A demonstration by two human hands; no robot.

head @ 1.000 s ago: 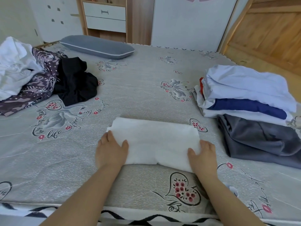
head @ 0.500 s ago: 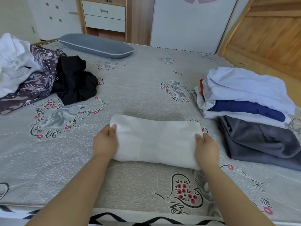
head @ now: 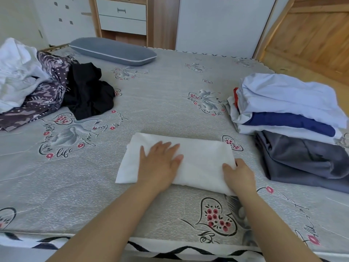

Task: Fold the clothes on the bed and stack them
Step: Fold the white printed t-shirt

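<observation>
One white garment (head: 200, 157), folded to a long rectangle, lying near the front edge of the bed (head: 160, 103). Left hand (head: 160, 161) flat on its middle, fingers straight and spread, pressing down. Right hand (head: 238, 176) at the garment's right end, fingers curled round the edge, gripping it. One stack (head: 289, 110) of folded clothes on the right of the bed, just beside the garment but apart from it: at least four layers counted, pale blue on top, dark blue below it, white under that, grey at the bottom; a red edge visible at the stack's left side. One unfolded pile at far left, three pieces counted: white cloth (head: 17, 72), patterned purple cloth (head: 45, 91), black cloth (head: 88, 91), touching one another. One grey pillow (head: 113, 52) at the head of the bed. One cabinet (head: 122, 16) with two drawers behind. Compared with half a second ago: left hand moved from the garment's left end to its middle and flattened; right hand unchanged at the right end; garment, stack and pile in the same places.
</observation>
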